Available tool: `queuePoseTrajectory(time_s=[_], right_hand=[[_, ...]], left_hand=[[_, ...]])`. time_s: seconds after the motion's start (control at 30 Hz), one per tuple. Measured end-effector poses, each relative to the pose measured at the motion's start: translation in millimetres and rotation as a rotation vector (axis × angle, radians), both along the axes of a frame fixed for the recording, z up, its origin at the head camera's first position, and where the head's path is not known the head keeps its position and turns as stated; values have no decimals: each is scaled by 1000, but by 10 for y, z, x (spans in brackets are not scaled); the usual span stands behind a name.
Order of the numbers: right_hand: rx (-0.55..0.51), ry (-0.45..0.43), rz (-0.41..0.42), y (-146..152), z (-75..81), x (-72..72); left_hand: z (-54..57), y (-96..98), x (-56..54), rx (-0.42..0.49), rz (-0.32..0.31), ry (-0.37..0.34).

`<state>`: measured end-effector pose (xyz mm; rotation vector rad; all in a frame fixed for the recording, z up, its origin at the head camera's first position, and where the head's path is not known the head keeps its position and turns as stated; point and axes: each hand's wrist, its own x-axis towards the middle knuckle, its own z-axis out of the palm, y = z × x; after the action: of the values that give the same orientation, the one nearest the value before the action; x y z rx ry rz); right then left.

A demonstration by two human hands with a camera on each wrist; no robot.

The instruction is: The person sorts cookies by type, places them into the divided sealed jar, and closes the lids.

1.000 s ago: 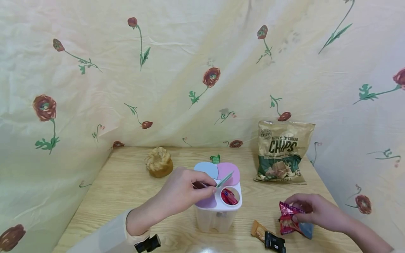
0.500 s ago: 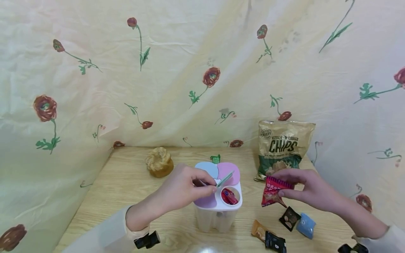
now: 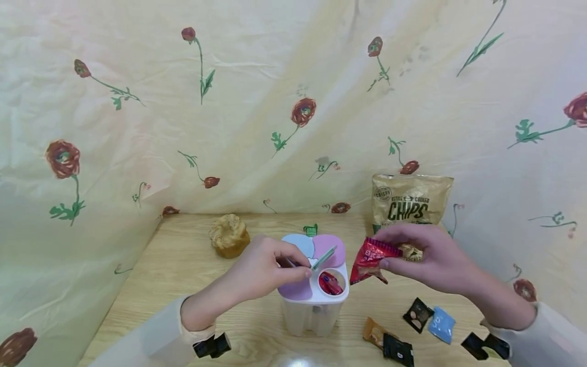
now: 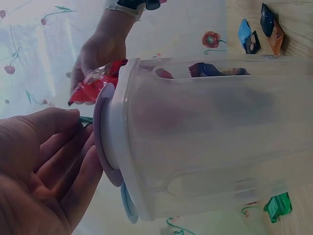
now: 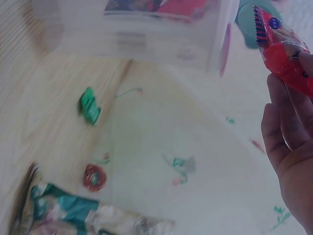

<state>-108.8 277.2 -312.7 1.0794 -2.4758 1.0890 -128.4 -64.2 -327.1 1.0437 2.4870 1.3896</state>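
A clear plastic container [image 3: 313, 315] with a white top stands on the wooden table. Its blue lid [image 3: 298, 241], pink lid [image 3: 334, 245] and purple lid [image 3: 295, 289] lie flat. Pinched between thumb and fingers of my left hand [image 3: 265, 270] is a green lid [image 3: 324, 258], tilted up beside the front-right round opening. Red wrapped snacks [image 3: 331, 285] show inside that opening. My right hand [image 3: 426, 257] pinches a red snack packet [image 3: 369, 261] just right of the opening, above the table. In the left wrist view, a dark packet [image 4: 215, 70] shows through the container wall.
Black packets [image 3: 418, 315], a blue packet [image 3: 442, 324] and an orange packet [image 3: 373, 331] lie front right. A chips bag [image 3: 409, 201] stands behind my right hand. A bread roll [image 3: 229, 235] sits back left, a green packet [image 3: 310, 230] behind the container.
My right hand has lifted the red packet off the front-right table and carried it left to the container, uncovering a black packet and the blue one. My left hand keeps holding the green lid.
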Motion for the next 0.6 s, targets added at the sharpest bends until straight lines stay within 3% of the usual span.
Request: queuePoseTrajectory(time_s=[0.27,0.47,0.6], right_hand=[[-93,-111,155,-240,-9,-62],[-88,-184,154,-341,-53,-75],[-88,-186,132,-382,-99,-89]], left_hand=[[0,-3,11,14,-6,-9],[-3,-4,11,21,-6,-6],[-3,-8,9,15,2,-2]])
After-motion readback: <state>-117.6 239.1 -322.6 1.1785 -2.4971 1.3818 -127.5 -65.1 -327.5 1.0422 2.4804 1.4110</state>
